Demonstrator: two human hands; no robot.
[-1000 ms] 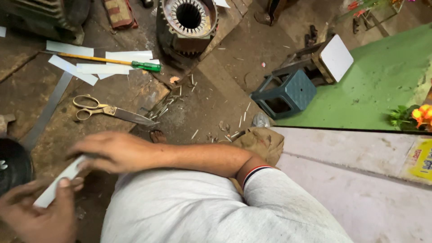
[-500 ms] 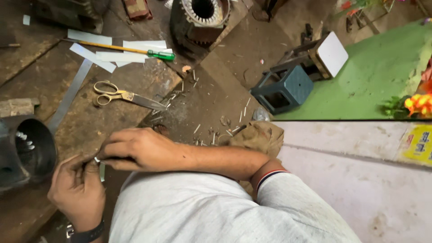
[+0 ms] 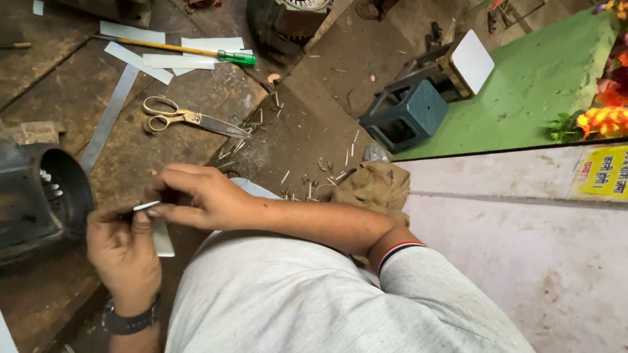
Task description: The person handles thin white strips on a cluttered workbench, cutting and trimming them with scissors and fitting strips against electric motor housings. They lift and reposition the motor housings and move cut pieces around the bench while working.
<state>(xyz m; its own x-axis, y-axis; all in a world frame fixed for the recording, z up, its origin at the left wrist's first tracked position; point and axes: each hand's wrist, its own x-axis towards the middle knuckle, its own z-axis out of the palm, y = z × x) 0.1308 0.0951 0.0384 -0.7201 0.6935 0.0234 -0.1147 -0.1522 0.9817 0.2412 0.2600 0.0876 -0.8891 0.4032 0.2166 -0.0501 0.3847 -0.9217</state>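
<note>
My left hand (image 3: pixel 124 252), a dark watch on its wrist, and my right hand (image 3: pixel 196 196) meet over a small white paper strip (image 3: pixel 161 238). Both pinch the strip, whose thin top edge shows between the fingertips. My right forearm reaches in from the right, over my grey shirt. Just left of the hands lies a dark motor housing (image 3: pixel 39 196) with its open end facing them.
On the worn wooden bench lie brass-handled scissors (image 3: pixel 186 119), a flat metal ruler (image 3: pixel 108 117), a green-handled screwdriver (image 3: pixel 176 49) and white paper strips (image 3: pixel 176 60). Another motor (image 3: pixel 288 19) stands at the top. A dark teal stool (image 3: pixel 405 114), brown cloth (image 3: pixel 373 186) and flowers (image 3: pixel 602 117) are right.
My hands have come together on the white strip, which now sits upright between the fingertips. The view has shifted, so the motor housing shows more fully at the left.
</note>
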